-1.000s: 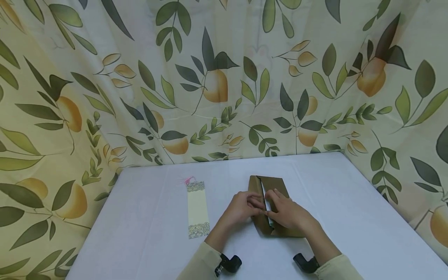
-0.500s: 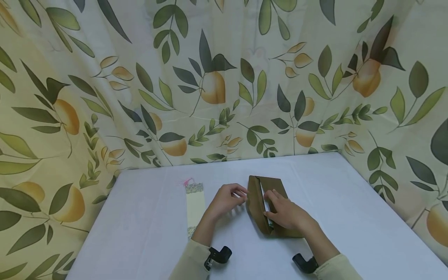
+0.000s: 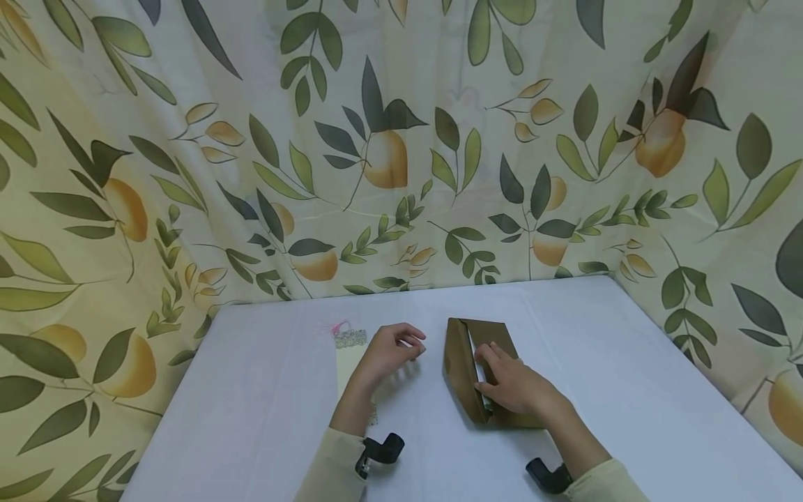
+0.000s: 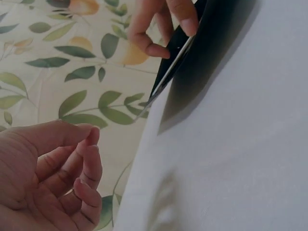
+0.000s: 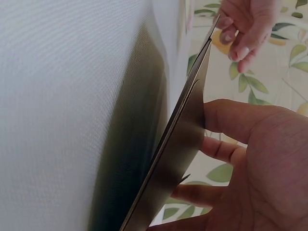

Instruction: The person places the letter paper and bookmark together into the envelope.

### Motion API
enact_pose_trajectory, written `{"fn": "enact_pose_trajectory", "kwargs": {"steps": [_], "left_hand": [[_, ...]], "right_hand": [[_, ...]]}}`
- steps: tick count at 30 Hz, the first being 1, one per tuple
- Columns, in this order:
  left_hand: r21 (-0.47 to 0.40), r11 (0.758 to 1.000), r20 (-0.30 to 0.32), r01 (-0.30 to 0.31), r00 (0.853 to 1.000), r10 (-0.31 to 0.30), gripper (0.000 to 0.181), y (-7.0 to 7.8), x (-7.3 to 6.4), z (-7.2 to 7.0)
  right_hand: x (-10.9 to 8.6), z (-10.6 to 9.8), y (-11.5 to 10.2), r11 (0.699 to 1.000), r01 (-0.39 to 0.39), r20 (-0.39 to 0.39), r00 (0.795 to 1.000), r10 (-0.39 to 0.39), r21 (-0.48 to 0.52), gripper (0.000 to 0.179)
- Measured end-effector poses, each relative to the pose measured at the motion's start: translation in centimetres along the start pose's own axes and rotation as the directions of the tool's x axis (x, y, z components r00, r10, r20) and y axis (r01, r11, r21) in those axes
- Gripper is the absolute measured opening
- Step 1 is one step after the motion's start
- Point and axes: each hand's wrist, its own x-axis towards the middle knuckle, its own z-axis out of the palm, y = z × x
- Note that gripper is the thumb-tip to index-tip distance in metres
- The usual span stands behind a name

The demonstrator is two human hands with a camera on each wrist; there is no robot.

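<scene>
A brown paper envelope (image 3: 493, 330) lies at a slant on the table, its flap folded out to the left. The white edge of something thin (image 3: 473, 346) shows in its opening. My right hand (image 3: 517, 383) holds the envelope at the opening, thumb and fingertips against its upper side; in the right wrist view the envelope's near edge (image 5: 173, 159) stands off the cloth. My left hand (image 3: 384, 354) hovers left of the envelope, fingers loosely curled and holding nothing. Partly behind the left forearm lies a pale yellow bookmark (image 3: 346, 362) with lace-patterned ends and a pink tassel (image 3: 341, 326).
A white cloth (image 3: 251, 404) covers the table. Behind and beside it hangs a curtain (image 3: 401, 209) printed with leaves and fruit. Black wrist cameras (image 3: 385, 448) sit at both cuffs.
My left hand has let go of the envelope's flap side and moved left, now covering part of the bookmark. The right hand and the envelope have stayed in place.
</scene>
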Motion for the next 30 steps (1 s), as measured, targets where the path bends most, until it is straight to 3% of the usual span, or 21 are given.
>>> {"fn": "enact_pose_trajectory", "kwargs": {"steps": [22, 30], "left_hand": [[0.019, 0.995, -0.040, 0.096, 0.995, -0.095, 0.024, -1.6, -0.7, -4.1], [0.028, 0.992, -0.089, 0.121, 0.989, -0.118, 0.024, -2.4, -1.0, -5.2]], "right_hand": [[0.1, -0.1, -0.2, 1.000, 0.004, -0.001, 1.000, -0.004, 0.000, 0.039], [0.0, 0.0, -0.2, 1.000, 0.002, -0.001, 1.000, -0.002, 0.000, 0.038]]}}
